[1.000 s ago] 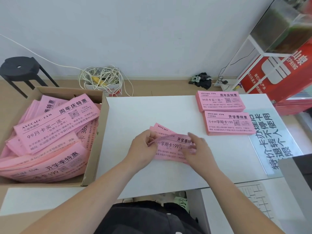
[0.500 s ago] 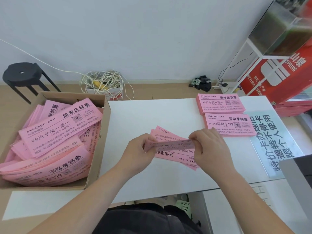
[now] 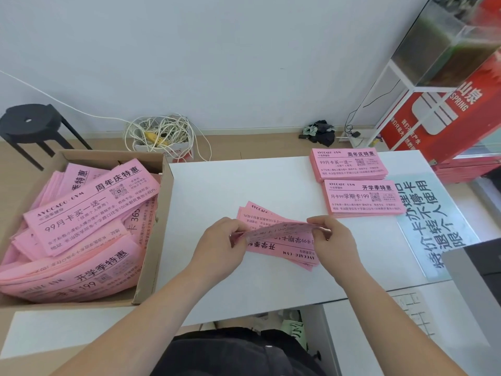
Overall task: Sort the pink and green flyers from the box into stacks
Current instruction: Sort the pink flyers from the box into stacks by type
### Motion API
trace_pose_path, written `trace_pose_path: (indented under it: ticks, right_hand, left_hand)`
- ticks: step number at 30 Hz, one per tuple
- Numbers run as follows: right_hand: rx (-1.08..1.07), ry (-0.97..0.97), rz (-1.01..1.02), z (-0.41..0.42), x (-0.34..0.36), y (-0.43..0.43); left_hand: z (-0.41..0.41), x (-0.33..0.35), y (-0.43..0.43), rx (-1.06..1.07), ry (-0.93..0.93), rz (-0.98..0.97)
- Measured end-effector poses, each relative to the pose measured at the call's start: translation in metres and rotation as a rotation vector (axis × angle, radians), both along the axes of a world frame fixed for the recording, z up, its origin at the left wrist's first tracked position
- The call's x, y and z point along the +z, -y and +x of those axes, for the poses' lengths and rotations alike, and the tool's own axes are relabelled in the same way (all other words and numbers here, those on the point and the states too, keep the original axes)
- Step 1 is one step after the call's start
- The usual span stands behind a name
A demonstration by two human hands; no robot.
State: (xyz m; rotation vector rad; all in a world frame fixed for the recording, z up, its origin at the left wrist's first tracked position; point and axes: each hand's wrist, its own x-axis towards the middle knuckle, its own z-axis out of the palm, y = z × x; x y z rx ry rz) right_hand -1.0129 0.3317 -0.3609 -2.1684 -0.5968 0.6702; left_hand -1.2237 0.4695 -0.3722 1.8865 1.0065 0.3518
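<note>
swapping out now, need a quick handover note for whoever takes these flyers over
Hands: left hand and right hand each pinch an end of one pink flyer, lifted off a small loose pile on the table.
Done: two neat pink stacks at its right side, far stack and near stack.
Left: the pile, plus the box, full of unsorted flyers. No green ones in view.

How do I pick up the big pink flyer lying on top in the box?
Pinch the top flyer by its upper right end, the one nearest the table, reaching in over the box wall from the right. It lies flat and slanted on the heap, and that end looks free, so a thumb should slip under.
</note>
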Motion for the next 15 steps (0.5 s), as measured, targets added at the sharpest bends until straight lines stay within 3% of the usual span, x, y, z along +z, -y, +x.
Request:
trace_pose_path:
  ticks: [8, 12, 15]
  right_hand:
    - [-0.108, -0.101, -0.007, -0.001, -0.004, -0.003]
    - [-0.148, -0.101, 0.081, 0.011, 0.002, -0.015]
    - [-0.172, -0.077, 0.089, 0.035, 0.013, -0.021]
  left_hand:
    - [0.001, -0.01, -0.007, 0.119, -0.053, -0.12]
    - [0.016, 0.008, -0.013, 0.158, 0.047, -0.14]
    - [0.038, 0.022, -0.019, 0.215, 0.11, -0.286]
